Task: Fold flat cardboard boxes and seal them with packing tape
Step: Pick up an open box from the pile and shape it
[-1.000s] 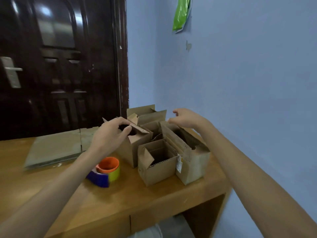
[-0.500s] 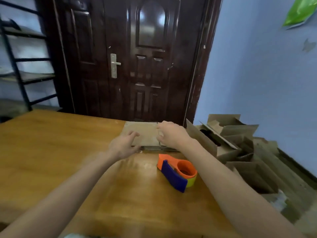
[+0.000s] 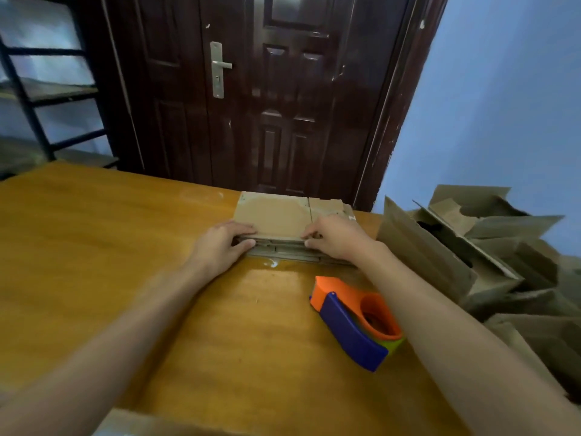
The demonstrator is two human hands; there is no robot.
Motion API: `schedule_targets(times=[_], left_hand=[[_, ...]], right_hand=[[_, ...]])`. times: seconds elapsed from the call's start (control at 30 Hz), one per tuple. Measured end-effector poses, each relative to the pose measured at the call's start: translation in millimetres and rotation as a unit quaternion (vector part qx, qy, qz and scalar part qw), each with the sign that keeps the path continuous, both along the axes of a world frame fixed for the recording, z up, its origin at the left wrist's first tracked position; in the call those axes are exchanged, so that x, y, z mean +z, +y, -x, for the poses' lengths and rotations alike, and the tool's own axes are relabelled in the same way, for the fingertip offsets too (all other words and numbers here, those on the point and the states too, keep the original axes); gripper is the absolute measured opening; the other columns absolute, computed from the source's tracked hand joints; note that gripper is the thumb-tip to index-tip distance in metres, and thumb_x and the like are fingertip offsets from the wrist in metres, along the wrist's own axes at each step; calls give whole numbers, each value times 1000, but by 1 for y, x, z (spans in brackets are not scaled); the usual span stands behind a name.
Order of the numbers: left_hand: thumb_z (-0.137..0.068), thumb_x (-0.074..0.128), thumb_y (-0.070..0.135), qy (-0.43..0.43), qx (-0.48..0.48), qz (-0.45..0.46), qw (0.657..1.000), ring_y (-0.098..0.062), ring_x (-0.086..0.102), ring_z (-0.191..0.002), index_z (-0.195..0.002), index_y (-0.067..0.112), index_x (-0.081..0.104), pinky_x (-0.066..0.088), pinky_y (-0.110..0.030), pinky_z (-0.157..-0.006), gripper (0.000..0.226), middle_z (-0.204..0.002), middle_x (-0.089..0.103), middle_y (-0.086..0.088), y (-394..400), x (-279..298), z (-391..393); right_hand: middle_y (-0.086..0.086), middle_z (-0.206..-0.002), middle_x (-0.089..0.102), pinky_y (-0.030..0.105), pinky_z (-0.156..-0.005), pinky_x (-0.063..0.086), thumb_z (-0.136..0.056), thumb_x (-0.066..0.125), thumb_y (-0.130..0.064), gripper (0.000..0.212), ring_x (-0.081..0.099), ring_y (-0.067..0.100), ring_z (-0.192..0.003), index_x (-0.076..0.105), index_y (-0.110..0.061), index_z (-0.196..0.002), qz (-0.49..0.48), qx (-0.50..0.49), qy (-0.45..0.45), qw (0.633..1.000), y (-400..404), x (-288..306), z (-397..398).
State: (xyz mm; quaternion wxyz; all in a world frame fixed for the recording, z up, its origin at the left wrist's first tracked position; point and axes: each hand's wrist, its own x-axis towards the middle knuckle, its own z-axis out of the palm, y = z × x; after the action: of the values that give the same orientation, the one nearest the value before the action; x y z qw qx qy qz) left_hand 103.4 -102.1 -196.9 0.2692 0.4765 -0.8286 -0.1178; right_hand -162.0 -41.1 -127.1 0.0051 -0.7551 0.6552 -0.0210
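Both hands (image 3: 220, 247) (image 3: 336, 237) grip flat cardboard stack (image 3: 273, 215), long axis left-right.

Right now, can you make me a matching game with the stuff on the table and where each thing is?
Things:
1. stack of flat cardboard boxes
2. tape dispenser
3. folded boxes
4. door handle

Places:
A. at the table's right end
B. on the dark door
C. under both hands
D. near the right forearm

Pairs: 1-C, 2-D, 3-A, 4-B

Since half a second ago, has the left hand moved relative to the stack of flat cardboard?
Yes. The left hand moved toward the stack of flat cardboard, and now grips its near left corner.
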Motion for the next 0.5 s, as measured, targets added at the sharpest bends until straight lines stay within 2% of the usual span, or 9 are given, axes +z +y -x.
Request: schedule_targets(times=[0.07, 0.1, 0.2, 0.27, 0.33, 0.37, 0.43, 0.47, 0.5], left_hand=[[-102, 67, 26, 50, -1, -14, 999, -10, 69, -103, -127, 29, 75, 58, -24, -81, 27, -133, 69, 13, 6, 7, 2], [-103, 66, 22, 79, 4, -18, 997, -9, 70, -98, -123, 28, 77, 58, -22, -78, 24, -129, 70, 13, 10, 11, 2], [-98, 72, 18, 171, 46, 5, 984, -13, 66, -120, -118, 24, 78, 51, -28, -106, 21, -125, 73, 7, 20, 27, 0], [-91, 81, 24, 261, 97, 4, 960, -14, 61, -126, -137, 22, 64, 49, -32, -110, 48, -133, 67, 6, 30, 47, -1], [-84, 88, 39, 379, 156, -50, 911, -16, 53, -132, -155, 23, 39, 46, -36, -111, 88, -148, 55, 5, 45, 69, -2], [-81, 89, 46, 442, 179, -93, 874, -20, 50, -137, -160, 24, 29, 45, -40, -113, 101, -155, 49, 1, 53, 80, -4], [-78, 88, 53, 549, 186, -203, 789, -32, 47, -142, -163, 25, 18, 43, -53, -116, 114, -159, 42, -8, 71, 97, -6], [-79, 87, 53, 579, 178, -246, 756, -35, 46, -141, -164, 25, 16, 44, -57, -115, 115, -158, 43, -11, 79, 103, -7], [-80, 86, 51, 591, 167, -270, 742, -36, 47, -139, -164, 26, 15, 46, -59, -113, 113, -156, 44, -11, 88, 109, -8]], right_hand=[[-5, -115, 76, 40, -89, 57, -103, 58, -38, 25, 67, 21, -111, 78, -30, -116, 19, -9, 2, 1000, 5, 7, -3], [-3, -108, 77, 42, -85, 58, -103, 56, -37, 26, 68, 22, -106, 79, -29, -112, 25, -18, -10, 999, 8, 10, -4], [-1, -101, 75, 45, -82, 59, -103, 52, -44, 29, 68, 24, -95, 77, -35, -116, 73, -53, -55, 994, 19, 28, -13], [-6, -104, 76, 41, -80, 59, -105, 52, -44, 28, 68, 20, -94, 75, -38, -120, 125, -50, -95, 986, 27, 43, -21], [-10, -106, 77, 38, -79, 59, -106, 52, -40, 28, 69, 13, -94, 75, -37, -121, 171, -33, -159, 972, 33, 63, -33], [-10, -104, 77, 36, -79, 59, -106, 52, -38, 28, 69, 10, -92, 76, -34, -120, 190, -24, -194, 962, 35, 72, -40], [-10, -101, 78, 31, -79, 58, -106, 54, -34, 27, 69, 8, -90, 78, -29, -119, 222, -17, -241, 945, 36, 87, -59], [-10, -99, 78, 31, -79, 57, -105, 55, -33, 27, 70, 9, -90, 79, -28, -116, 236, -22, -257, 937, 36, 94, -71], [-10, -95, 78, 31, -79, 55, -104, 56, -31, 26, 70, 11, -89, 80, -28, -110, 246, -31, -279, 928, 36, 100, -85]])
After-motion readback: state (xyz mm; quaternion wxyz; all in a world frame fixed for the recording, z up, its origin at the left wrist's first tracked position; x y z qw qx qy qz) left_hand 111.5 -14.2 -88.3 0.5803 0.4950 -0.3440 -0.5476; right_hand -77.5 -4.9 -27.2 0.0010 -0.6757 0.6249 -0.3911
